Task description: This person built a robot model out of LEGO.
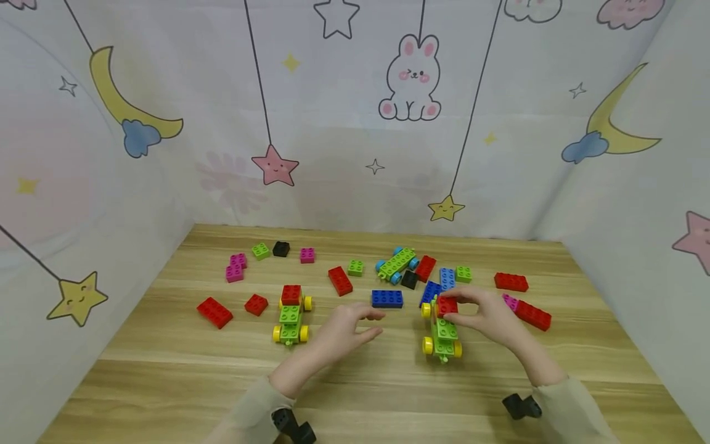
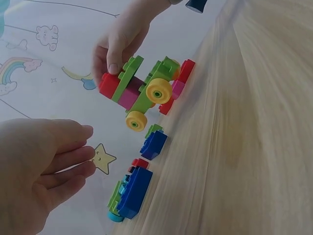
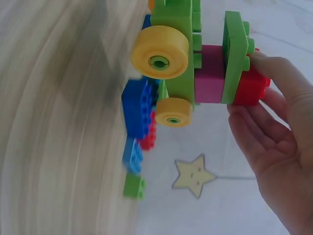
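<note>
In the head view, your right hand (image 1: 490,316) pinches a red brick (image 1: 447,306) on top of a green toy car (image 1: 445,346), right of the middle of the wooden table (image 1: 383,382). Your fingers cover part of that brick, and only three of the car's yellow wheels show. The car overlaps the near end of a dark blue brick (image 1: 431,292). You can't tell from here whether its wheels touch the wood. Your left hand (image 1: 345,332) reaches in with thumb and fingers apart, holding nothing, between that car and a similar second car (image 1: 291,316). Both your sleeves run off the bottom edge.

In the left wrist view, your left hand is cut off by the left edge, its fingers loosely extended. Beyond, your right thumb presses the red brick, and a magenta block (image 2: 130,96) shows beneath the green plate; the far wheels are mostly hidden.

In the right wrist view, the top edge crops the car. Your thumb and fingers clasp the red brick, hiding its outer end. The bricks behind are blurred.
</note>
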A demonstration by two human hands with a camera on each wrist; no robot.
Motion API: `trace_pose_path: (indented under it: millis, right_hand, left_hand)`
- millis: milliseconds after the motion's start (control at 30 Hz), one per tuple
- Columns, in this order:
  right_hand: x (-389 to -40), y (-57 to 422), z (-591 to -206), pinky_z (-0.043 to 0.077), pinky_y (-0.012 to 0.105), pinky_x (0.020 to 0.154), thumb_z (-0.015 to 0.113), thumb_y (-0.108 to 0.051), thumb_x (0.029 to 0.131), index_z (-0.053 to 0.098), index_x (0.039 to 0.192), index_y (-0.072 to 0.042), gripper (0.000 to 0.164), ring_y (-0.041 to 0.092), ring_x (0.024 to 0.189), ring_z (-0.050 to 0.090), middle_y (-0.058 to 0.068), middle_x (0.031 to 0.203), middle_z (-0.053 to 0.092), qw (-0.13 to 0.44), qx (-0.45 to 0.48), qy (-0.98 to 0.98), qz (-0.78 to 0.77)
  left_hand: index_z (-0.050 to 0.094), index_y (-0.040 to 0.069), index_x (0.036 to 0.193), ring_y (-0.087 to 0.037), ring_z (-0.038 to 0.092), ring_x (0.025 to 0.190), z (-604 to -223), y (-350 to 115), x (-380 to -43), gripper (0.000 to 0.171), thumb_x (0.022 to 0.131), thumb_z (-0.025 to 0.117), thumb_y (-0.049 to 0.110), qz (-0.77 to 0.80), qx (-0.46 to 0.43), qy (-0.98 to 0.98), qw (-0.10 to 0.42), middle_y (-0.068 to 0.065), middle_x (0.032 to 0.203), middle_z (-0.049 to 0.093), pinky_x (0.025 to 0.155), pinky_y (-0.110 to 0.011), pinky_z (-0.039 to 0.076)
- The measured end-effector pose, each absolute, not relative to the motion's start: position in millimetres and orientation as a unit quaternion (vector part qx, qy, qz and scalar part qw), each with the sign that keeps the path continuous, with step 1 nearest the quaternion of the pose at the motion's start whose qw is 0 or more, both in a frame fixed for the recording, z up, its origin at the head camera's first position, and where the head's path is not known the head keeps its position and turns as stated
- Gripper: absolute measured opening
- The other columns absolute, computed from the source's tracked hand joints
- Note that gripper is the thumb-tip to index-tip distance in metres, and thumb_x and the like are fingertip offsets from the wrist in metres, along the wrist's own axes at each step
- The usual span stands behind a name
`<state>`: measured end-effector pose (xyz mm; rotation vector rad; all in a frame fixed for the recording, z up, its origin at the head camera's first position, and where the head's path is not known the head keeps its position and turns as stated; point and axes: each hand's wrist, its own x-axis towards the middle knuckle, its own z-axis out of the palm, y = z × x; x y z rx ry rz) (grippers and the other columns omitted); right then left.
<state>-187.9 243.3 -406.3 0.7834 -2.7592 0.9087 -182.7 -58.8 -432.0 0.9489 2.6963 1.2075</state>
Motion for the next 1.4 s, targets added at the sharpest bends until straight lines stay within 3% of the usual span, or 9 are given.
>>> trace_pose_path:
  millis: [100,333,567,733,1067,1400]
  right_hand:
    - [-191,260,-407,0.058,0.043,0.081,0.08,-0.011,0.08,0.072,0.112,-0.006,0.033,0.026,0.095,0.07,0.008,0.107,0.073,0.083,0.256,-0.917,0.295]
    - [-197,291,-411,0.055,0.024,0.069,0.08,-0.012,0.08,0.072,0.111,-0.008,0.033,0.006,0.093,0.066,0.007,0.106,0.073,0.083,0.238,-0.924,0.289]
    - [-201,308,-413,0.059,0.037,0.079,0.079,-0.013,0.082,0.07,0.113,-0.003,0.033,0.006,0.094,0.065,0.012,0.106,0.071,0.042,0.222,-0.922,0.313]
    - [-204,314,-414,0.058,0.031,0.079,0.077,-0.015,0.084,0.07,0.113,-0.004,0.033,-0.001,0.094,0.062,0.012,0.107,0.07,0.019,0.22,-0.921,0.322]
    - [-208,318,-417,0.057,0.028,0.084,0.075,-0.016,0.086,0.069,0.116,-0.002,0.033,0.012,0.098,0.065,0.012,0.111,0.069,-0.02,0.216,-0.92,0.328]
    - [-209,319,-418,0.057,0.038,0.088,0.075,-0.017,0.087,0.067,0.118,-0.001,0.036,0.022,0.102,0.066,0.015,0.114,0.069,-0.035,0.203,-0.92,0.334]
  left_hand:
    - [0.07,0.004,0.115,-0.024,0.066,0.105,-433,-60,-183,0.025,0.093,0.067,0.013,0.39,0.306,0.868,0.023,-0.009,0.113,0.072,0.09,-0.044,0.055]
    - [0.07,0.003,0.114,-0.022,0.066,0.104,-434,-60,-185,0.024,0.093,0.067,0.014,0.382,0.307,0.872,0.027,-0.007,0.112,0.072,0.09,-0.041,0.055]
    - [0.069,0.004,0.117,-0.022,0.066,0.105,-438,-61,-187,0.026,0.093,0.067,0.015,0.37,0.306,0.876,0.043,-0.008,0.113,0.072,0.09,-0.039,0.055]
    - [0.068,0.005,0.119,-0.02,0.065,0.105,-441,-62,-188,0.029,0.093,0.067,0.017,0.357,0.302,0.882,0.053,-0.006,0.114,0.071,0.09,-0.035,0.055]
    - [0.069,0.006,0.119,-0.018,0.065,0.106,-442,-61,-189,0.029,0.093,0.068,0.017,0.346,0.302,0.887,0.057,-0.004,0.114,0.071,0.091,-0.034,0.054]
    - [0.069,0.005,0.119,-0.019,0.065,0.106,-443,-61,-190,0.029,0.093,0.068,0.018,0.344,0.298,0.888,0.064,-0.005,0.115,0.071,0.092,-0.035,0.054]
